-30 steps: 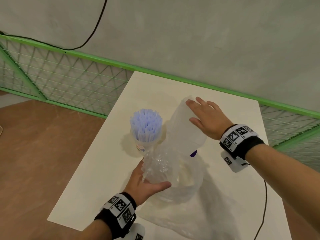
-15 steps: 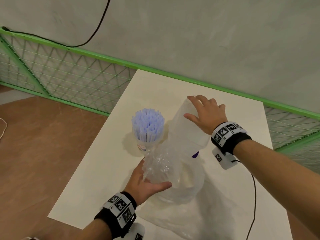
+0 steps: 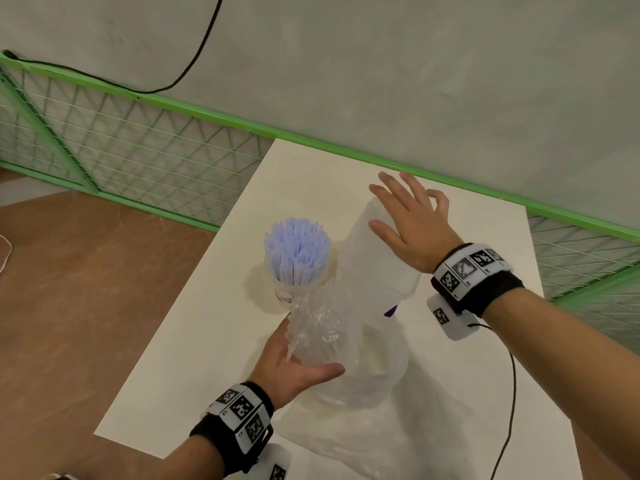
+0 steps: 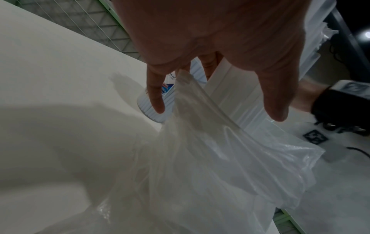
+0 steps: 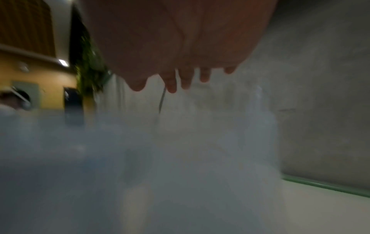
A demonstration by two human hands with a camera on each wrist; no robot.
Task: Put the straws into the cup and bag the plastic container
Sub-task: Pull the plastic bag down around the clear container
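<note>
Nearest the body, the left hand [image 3: 291,362] is pinching a gathered fold of the clear plastic bag [image 3: 322,334] between its fingers, thumb reaching toward the bag's mouth, while the rest of the film is lying slack on the white surface [image 3: 194,358]. The film is looking thin, soft and slippery, so it is probably best taken at the bunched rim, where it can be kept wide.

Just beyond, the plastic container [image 3: 377,258] is leaning with its lower end inside the bag and its upper end sticking out. It is appearing light, translucent and fairly stiff, with smooth walls likely to slide under a palm. The right hand [image 3: 412,226] is resting spread on its upper end, fingers straight, gripping nothing.

Just left of the container, the cup [image 3: 294,289] is standing upright with the straws [image 3: 296,245] already bunched inside.
</note>
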